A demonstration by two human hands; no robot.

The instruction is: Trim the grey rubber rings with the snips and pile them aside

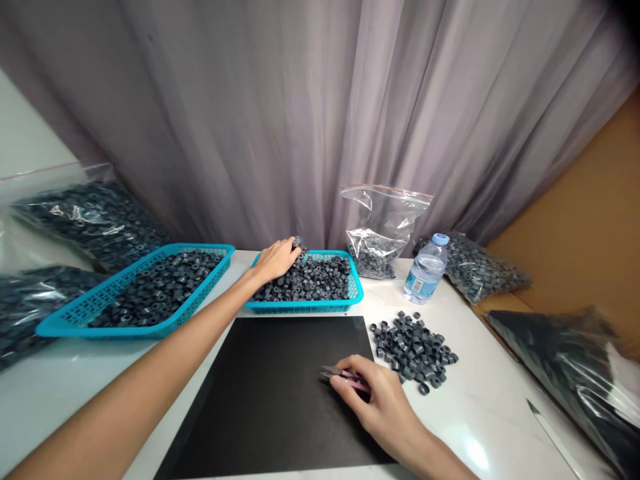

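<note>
My left hand (277, 259) reaches over the far rim of the middle blue basket (300, 307). Its fingers are closed around a few small dark grey plastic rings (299, 243), partly hidden by the hand. Many similar rings (320, 279) fill that basket. My right hand (377, 393) grips a pair of small nippers (345, 377) with pinkish handles, jaws pointing left, above the black mat (260, 393). Just right of the mat, close to my right hand, lies a loose pile of dark rings (415, 350) on the white table.
Another blue basket (113, 331) of rings stands left. Bags of rings lie at the left (95, 217) and right (483, 267). An upright zip bag (383, 233) and a water bottle (427, 270) stand behind the pile. A pointed white-and-dark blade-like tool (553, 437) lies right, near a dark-filled bag (560, 360).
</note>
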